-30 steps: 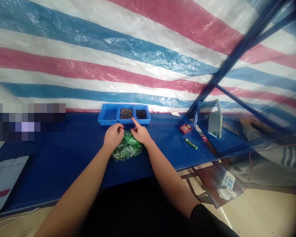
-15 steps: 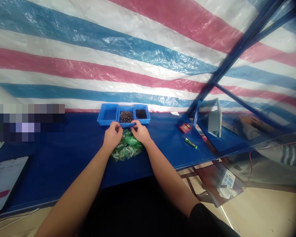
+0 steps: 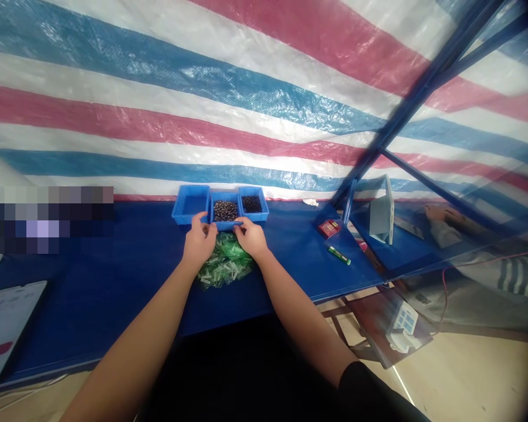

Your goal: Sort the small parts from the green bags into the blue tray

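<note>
Three blue plastic bins stand side by side at the back of the table. The middle bin [image 3: 224, 225] holds many small dark metallic parts [image 3: 225, 210]. My left hand [image 3: 199, 241] is at its front left corner, the index finger raised and the thumb against the bin. My right hand [image 3: 250, 237] grips its front right corner with bent fingers. Between and below my hands lies a pile of small clear-and-green plastic packets [image 3: 224, 265]. The left bin [image 3: 185, 219] shows a bare bottom, and the right bin [image 3: 264, 215] holds small black parts [image 3: 251, 204].
A phone [image 3: 11, 328] lies at the left on the blue table [image 3: 127, 275]. To the right are a red box [image 3: 329, 228], a green tube [image 3: 339, 255] and a tablet in a stand [image 3: 382, 214]. Blue frame bars [image 3: 378, 146] rise there; another person's hands [image 3: 444, 214] are beyond.
The middle bin has come slightly toward me, standing a little forward of its neighbours. My left index finger has lifted and straightened. My right hand keeps its hold.
</note>
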